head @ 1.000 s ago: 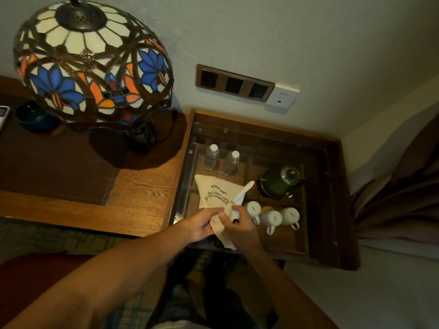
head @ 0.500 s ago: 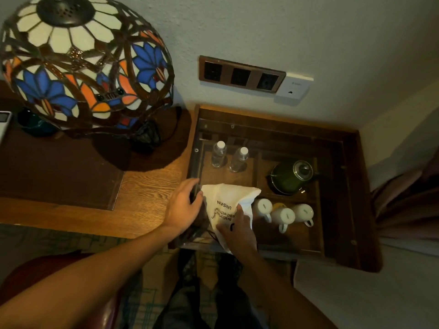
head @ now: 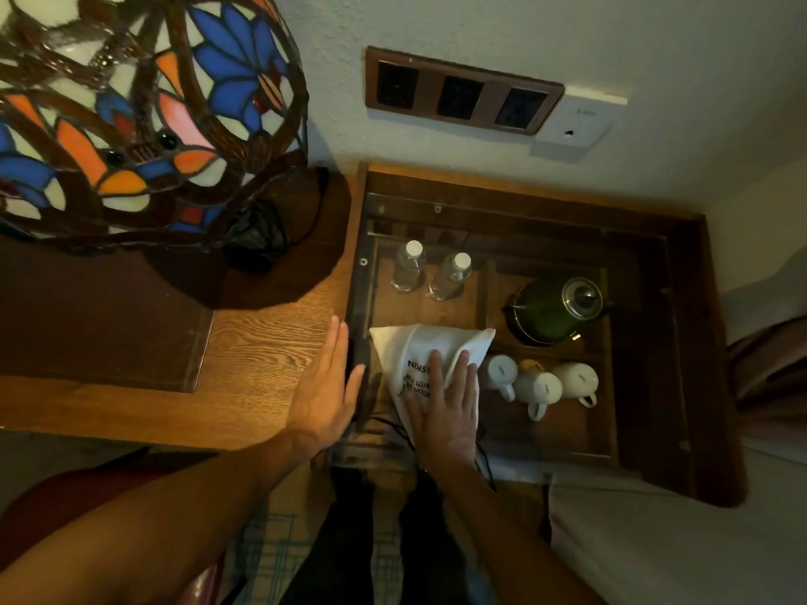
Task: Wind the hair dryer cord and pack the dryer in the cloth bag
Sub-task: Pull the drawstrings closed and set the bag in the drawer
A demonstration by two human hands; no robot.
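Observation:
A white cloth bag with dark print lies in the front left part of a wooden compartment tray. It bulges, and the hair dryer itself is hidden. My right hand rests flat on the bag, fingers spread. A thin black cord trails out below the bag toward the tray's front edge. My left hand lies flat with fingers straight on the wooden tabletop, its fingertips against the tray's left rim. Neither hand grips anything.
Two water bottles stand behind the bag. A green kettle and three white mugs sit to its right. A stained-glass lamp looms over the left of the table. Wall sockets are above the tray.
The bag went from being held up in both hands to lying in the tray. My right hand now presses flat on it, and my left hand has moved onto the tabletop by the rim.

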